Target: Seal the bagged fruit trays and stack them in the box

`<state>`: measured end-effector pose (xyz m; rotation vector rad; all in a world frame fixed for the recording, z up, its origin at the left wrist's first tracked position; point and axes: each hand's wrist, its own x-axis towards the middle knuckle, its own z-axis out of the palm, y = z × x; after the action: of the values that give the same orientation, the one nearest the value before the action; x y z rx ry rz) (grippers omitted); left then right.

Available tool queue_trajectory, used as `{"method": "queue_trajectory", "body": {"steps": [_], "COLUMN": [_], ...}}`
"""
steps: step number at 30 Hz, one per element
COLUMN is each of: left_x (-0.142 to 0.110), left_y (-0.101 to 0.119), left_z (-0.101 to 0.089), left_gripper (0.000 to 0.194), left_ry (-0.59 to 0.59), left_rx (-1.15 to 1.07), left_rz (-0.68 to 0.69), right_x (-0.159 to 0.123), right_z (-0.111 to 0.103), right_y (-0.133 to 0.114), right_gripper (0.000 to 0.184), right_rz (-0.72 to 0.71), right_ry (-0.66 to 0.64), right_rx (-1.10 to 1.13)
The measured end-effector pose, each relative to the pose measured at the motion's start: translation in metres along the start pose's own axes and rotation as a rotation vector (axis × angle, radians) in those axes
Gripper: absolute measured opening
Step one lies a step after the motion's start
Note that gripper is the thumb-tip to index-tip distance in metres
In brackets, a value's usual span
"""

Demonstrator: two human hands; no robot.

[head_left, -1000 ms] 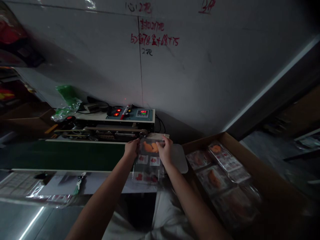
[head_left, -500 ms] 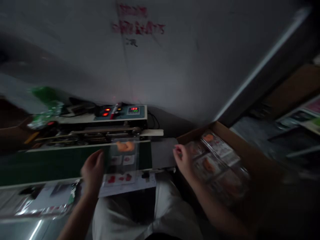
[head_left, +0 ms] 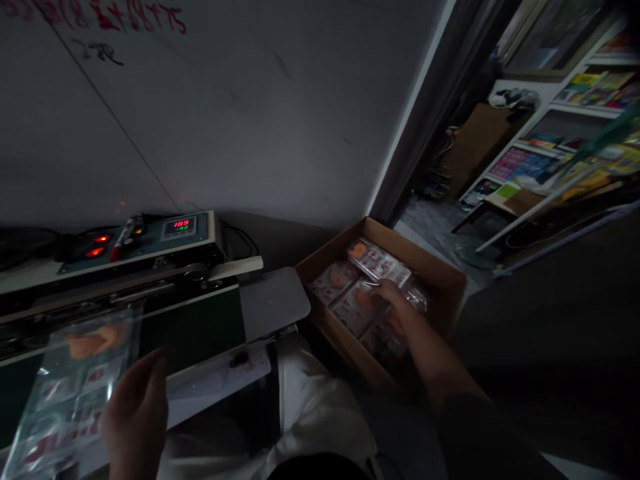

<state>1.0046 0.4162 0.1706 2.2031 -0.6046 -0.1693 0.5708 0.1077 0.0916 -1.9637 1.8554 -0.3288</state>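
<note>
Over the right edge of a clear plastic packet [head_left: 83, 390], my left hand [head_left: 137, 407] hovers with loosely bent, slightly blurred fingers and no visible grip. The packet lies on the green conveyor belt [head_left: 193, 330] of a sealing machine [head_left: 145, 240] and shows orange shapes and small printed cards inside. My right hand [head_left: 390, 293] reaches into a cardboard box [head_left: 325, 320] at the right. Its fingers pinch the edge of a clear packet [head_left: 363, 297] among several similar ones. The fingertips are partly hard to make out in the dim light.
A grey end plate [head_left: 275, 300] extends from the belt toward the box. A red-capped marker [head_left: 121, 240] lies on the machine beside its lit display [head_left: 181, 227]. The wall [head_left: 280, 133] rises behind. Shelves [head_left: 575, 113] and a small table [head_left: 505, 197] stand beyond the doorway.
My view has swung right. My right hand has moved from beside the box's near edge onto the packets inside. The packet on the belt sits farther left relative to the machine.
</note>
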Motion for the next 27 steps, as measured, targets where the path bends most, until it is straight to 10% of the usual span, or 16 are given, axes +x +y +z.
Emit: {"method": "queue_trajectory", "body": {"steps": [5, 8, 14, 20, 23, 25, 27], "left_x": [-0.01, -0.018, -0.009, 0.011, 0.013, 0.015, 0.018], "left_y": [0.035, 0.079, 0.183, 0.143, 0.097, 0.074, 0.058], "left_z": [0.036, 0.066, 0.101, 0.087, 0.089, 0.093, 0.096], "left_gripper": [0.036, 0.039, 0.098, 0.044, 0.044, 0.046, 0.049], "left_ry": [-0.359, -0.642, -0.639, -0.84, -0.673, -0.641, -0.645], "left_rx": [-0.129, -0.259, -0.593, -0.85, -0.946, -0.997, -1.012], "left_rz": [0.193, 0.524, 0.899, 0.286, 0.013, -0.12, -0.208], "right_x": [-0.012, -0.035, -0.092, -0.065, -0.05, -0.053, -0.061], "right_z": [-0.072, -0.135, -0.202, -0.106, -0.019, 0.035, 0.074], "right_y": [-0.036, -0.092, -0.226, -0.253, -0.245, -0.246, -0.252], "right_gripper": [0.016, 0.019, 0.019, 0.032, 0.064, 0.079, 0.083], "right_rz": [-0.281, -0.731, -1.148, -0.867, -0.472, -0.455, -0.547], "right_ry": [0.0, 0.041, -0.037, 0.141, -0.185, -0.408, -0.363], "right_rx": [0.087, 0.098, -0.003, 0.685, 0.962, 1.039, 1.063]}}
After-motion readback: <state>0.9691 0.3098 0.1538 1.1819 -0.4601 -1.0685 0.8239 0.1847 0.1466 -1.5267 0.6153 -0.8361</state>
